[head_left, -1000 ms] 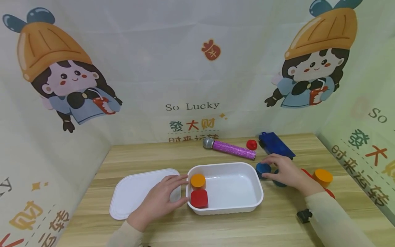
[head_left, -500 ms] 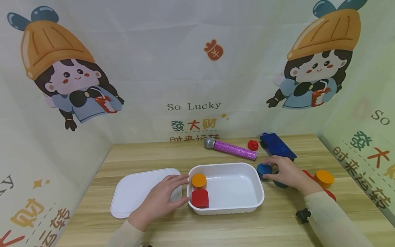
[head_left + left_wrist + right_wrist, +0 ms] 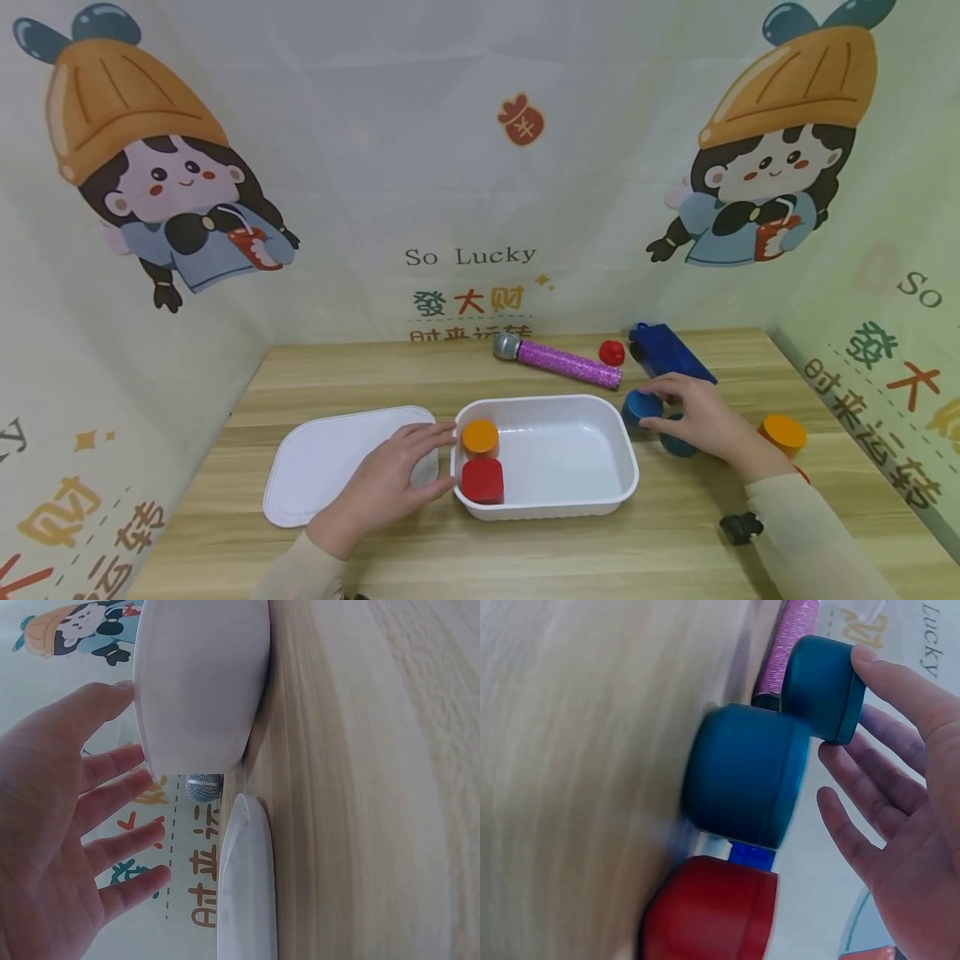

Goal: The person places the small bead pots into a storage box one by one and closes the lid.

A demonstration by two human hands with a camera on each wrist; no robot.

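Free room: tub (image 3: 566, 467), right and middle of its floor, open from above; bench (image 3: 540, 562) in front of the tub, between the sleeves (image 3: 813, 533); narrow strip between tub and microphone (image 3: 562, 361).

Obstacles: orange block (image 3: 480, 436) and red block (image 3: 482, 482), tub's left end; left hand (image 3: 386, 477), at tub's left rim, lid (image 3: 322, 467) beside it; first blue block (image 3: 639, 410), held by right hand (image 3: 701, 417), just outside right rim; second blue block (image 3: 677, 446), partly hidden by that hand; blue toy (image 3: 671, 352), behind it.
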